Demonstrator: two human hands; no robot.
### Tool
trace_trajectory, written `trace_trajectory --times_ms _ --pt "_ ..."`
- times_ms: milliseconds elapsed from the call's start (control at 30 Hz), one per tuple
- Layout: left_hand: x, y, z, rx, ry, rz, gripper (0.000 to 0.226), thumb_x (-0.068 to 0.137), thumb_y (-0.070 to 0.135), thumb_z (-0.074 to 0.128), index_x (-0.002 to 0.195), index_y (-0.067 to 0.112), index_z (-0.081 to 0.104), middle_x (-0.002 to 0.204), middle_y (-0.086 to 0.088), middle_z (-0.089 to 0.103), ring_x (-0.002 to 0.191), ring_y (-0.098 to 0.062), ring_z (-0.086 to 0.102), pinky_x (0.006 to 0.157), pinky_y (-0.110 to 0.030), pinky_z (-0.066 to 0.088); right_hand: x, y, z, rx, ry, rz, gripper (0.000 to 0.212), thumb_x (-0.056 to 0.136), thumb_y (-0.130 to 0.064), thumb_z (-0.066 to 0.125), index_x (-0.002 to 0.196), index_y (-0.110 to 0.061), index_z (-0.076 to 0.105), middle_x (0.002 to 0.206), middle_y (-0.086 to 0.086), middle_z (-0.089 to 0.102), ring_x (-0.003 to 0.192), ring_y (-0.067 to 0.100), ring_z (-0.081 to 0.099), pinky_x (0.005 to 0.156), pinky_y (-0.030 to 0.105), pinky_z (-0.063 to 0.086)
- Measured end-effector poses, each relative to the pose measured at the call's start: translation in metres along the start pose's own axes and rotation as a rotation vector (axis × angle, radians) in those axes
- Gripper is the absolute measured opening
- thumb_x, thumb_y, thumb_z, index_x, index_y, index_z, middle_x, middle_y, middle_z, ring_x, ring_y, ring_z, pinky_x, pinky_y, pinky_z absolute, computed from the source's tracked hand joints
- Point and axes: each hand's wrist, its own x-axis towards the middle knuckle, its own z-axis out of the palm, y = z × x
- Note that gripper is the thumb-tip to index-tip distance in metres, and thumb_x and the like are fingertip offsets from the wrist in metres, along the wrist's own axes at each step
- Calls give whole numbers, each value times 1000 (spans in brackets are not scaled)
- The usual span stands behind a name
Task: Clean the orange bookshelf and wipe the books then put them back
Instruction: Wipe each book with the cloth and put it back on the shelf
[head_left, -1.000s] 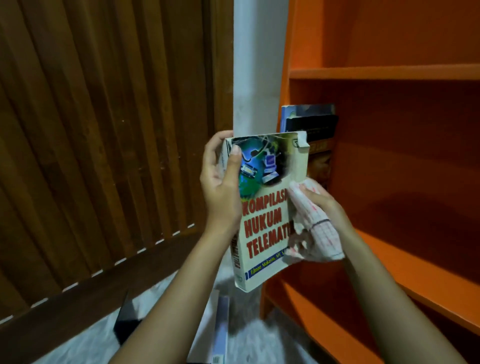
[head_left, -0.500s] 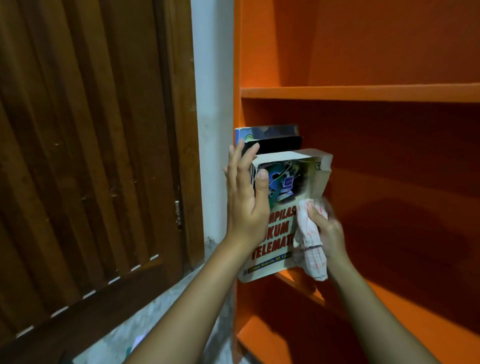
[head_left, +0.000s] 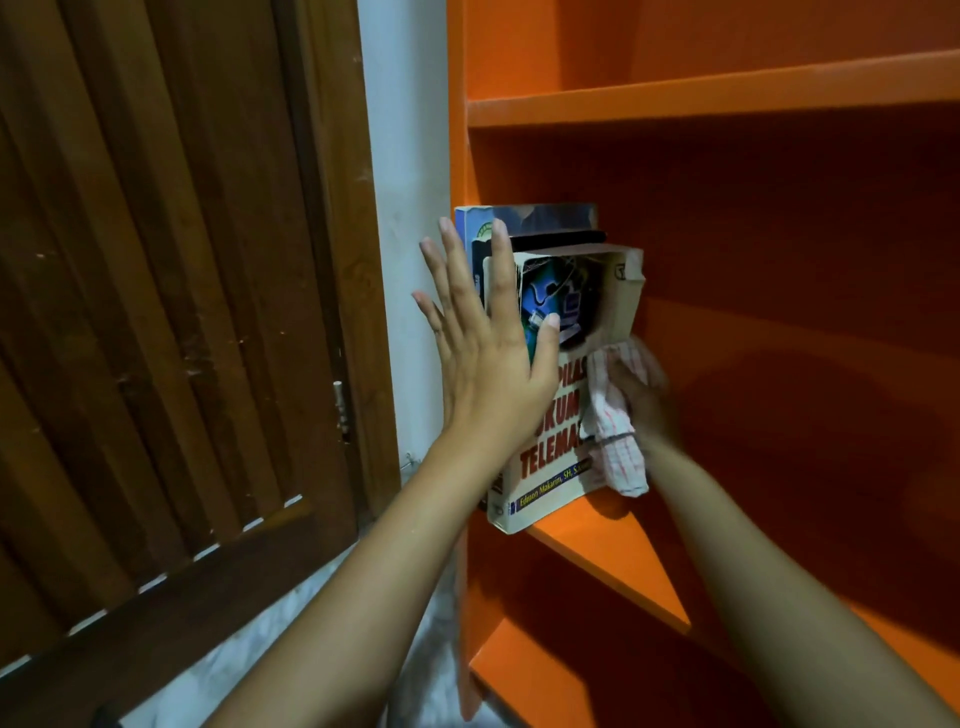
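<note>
A cream paperback with red title letters (head_left: 558, 457) stands upright at the left end of the orange bookshelf (head_left: 613, 551), on its middle board. My left hand (head_left: 483, 353) lies flat with spread fingers against the book's spine and front edge, thumb on the cover. My right hand (head_left: 647, 395) is blurred, pressed to the cover's right side and closed on a white checked cloth (head_left: 615, 441) that hangs down. Two other books (head_left: 540, 223) stand behind it against the shelf's left wall.
A dark wooden slatted door (head_left: 171, 312) fills the left, with a strip of white wall (head_left: 405, 182) between it and the shelf. The shelf boards to the right of the books, above and below hold nothing. Pale floor shows at the bottom left.
The paperback has gone from held in the air to standing on the shelf beside the other books. My left hand has opened flat against it. My view has shifted right and closer.
</note>
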Motion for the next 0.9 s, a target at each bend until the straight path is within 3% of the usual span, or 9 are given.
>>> trace_trajectory --times_ms 133,233,300,367,433,500,700,833,900 --pt "-1 2 3 10 -17 -22 82 90 27 54 149 14 -2 154 -23 -16 136 -20 -30 109 -33 -24 -6 10 3 -32 57 -45 39 92 -12 53 132 -13 51 117 -4 60 96 -1 60 74 10 50" --pt "-1 3 2 0 -31 -30 83 89 26 53 149 16 -4 154 -23 -17 137 -21 -28 110 -36 -20 -11 13 2 -36 47 -49 36 92 -11 55 127 -19 54 117 -5 65 103 9 63 85 26 54" --pt "-1 3 0 -9 -56 -41 84 89 26 54 149 19 -4 154 -21 -18 140 -23 -24 112 -40 -13 -14 10 1 -31 22 -45 33 92 -5 52 117 -25 54 100 -16 67 88 -2 66 72 18 54" --pt "-1 3 -1 -26 -73 -49 83 90 26 55 150 20 -2 155 -19 -17 143 -27 -16 117 -49 -1 -15 9 -2 -51 5 -28 34 92 -2 51 118 -23 53 98 -13 65 80 -5 66 63 12 51" --pt "-1 4 -4 -41 -86 -55 83 90 25 55 150 21 -2 155 -16 -17 145 -30 -6 115 -56 18 -16 8 -6 -63 18 21 34 91 -7 54 124 -16 55 107 0 66 86 5 67 63 15 53" --pt "-1 6 -7 -57 -97 -62 83 90 24 55 150 21 -3 155 -13 -18 146 -30 0 111 -54 29 -17 5 -10 -85 35 53 36 90 -11 58 126 -14 56 110 3 66 93 15 66 65 18 55" --pt "-1 14 -22 -48 -154 -106 84 93 25 52 149 21 -10 157 -7 -18 146 -25 1 116 -43 25 -24 -21 -18 -170 99 90 37 88 -12 61 125 -15 56 120 6 62 105 23 62 88 38 52" --pt "1 18 -37 -6 -224 -128 83 94 27 50 149 17 -12 158 -5 -14 146 -22 -3 118 -45 18 -32 -48 -21 -192 139 54 34 90 -10 58 123 -12 56 110 0 60 92 14 60 63 9 49" --pt "2 19 -47 6 -266 -146 79 95 28 49 150 14 -7 159 -4 -10 146 -19 -7 120 -44 11 -39 -62 -18 -235 150 26 30 90 -13 59 119 -11 57 105 -1 59 93 15 57 55 6 44"
